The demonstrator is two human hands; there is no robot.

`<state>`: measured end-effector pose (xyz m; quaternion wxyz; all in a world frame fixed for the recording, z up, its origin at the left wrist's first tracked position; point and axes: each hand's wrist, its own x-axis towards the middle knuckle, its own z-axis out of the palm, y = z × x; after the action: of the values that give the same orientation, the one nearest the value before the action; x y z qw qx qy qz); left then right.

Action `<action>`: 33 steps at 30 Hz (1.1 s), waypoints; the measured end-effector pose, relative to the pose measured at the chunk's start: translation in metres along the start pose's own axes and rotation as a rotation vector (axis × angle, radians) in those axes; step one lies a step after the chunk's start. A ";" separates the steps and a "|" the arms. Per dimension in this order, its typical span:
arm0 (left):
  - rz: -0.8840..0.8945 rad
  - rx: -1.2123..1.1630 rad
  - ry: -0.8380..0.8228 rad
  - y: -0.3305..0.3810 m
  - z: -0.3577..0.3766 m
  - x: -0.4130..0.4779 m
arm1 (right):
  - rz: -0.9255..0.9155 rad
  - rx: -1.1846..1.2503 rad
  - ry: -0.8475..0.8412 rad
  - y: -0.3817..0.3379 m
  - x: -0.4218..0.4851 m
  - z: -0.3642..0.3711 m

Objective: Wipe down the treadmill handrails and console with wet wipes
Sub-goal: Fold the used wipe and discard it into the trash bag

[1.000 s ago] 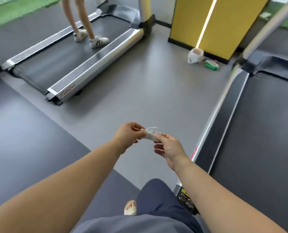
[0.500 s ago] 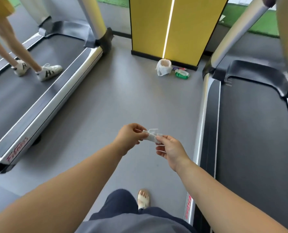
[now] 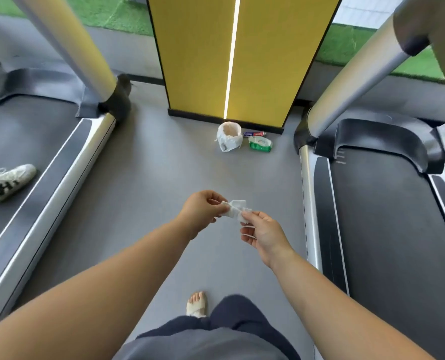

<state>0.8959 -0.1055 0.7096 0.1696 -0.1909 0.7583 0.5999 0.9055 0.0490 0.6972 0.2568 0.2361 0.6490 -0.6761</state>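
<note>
Grey gym floor, left hand and right hand pinching crumpled wet wipe, treadmill cropped at frame edge.

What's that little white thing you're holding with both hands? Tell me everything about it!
It is a small white wet wipe, thin and soft-looking, like light cloth or paper. It is crumpled and partly folded, not spread flat, and it is stretched sideways between two hands. The left hand pinches its left end between thumb and fingertips, and the right hand pinches its right end. It is held in the air above the grey floor, touching only the fingers. Whether it is damp cannot be seen.
</note>
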 end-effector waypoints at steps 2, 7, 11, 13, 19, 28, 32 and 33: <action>-0.001 0.013 -0.022 0.022 -0.014 0.040 | 0.003 0.005 0.019 -0.029 0.031 0.011; -0.011 0.039 -0.071 0.069 -0.036 0.147 | 0.015 0.049 0.060 -0.096 0.121 0.033; -0.015 0.053 -0.073 0.110 -0.048 0.238 | 0.028 0.052 0.064 -0.154 0.200 0.043; -0.026 0.054 -0.073 0.133 -0.054 0.280 | 0.051 0.053 0.051 -0.187 0.240 0.046; -0.053 0.064 -0.065 0.195 -0.076 0.398 | 0.105 0.020 0.062 -0.277 0.343 0.063; -0.128 0.057 -0.110 0.252 -0.111 0.588 | 0.165 0.081 0.117 -0.378 0.502 0.098; -0.213 0.046 -0.074 0.265 -0.120 0.664 | 0.237 0.112 0.151 -0.409 0.569 0.113; -0.238 0.049 -0.068 0.264 -0.119 0.683 | 0.254 0.101 0.164 -0.412 0.586 0.114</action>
<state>0.1688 -0.2258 0.6271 0.2699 -0.2549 0.7383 0.5631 0.1945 -0.0782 0.6314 0.2742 0.3832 0.5979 -0.6484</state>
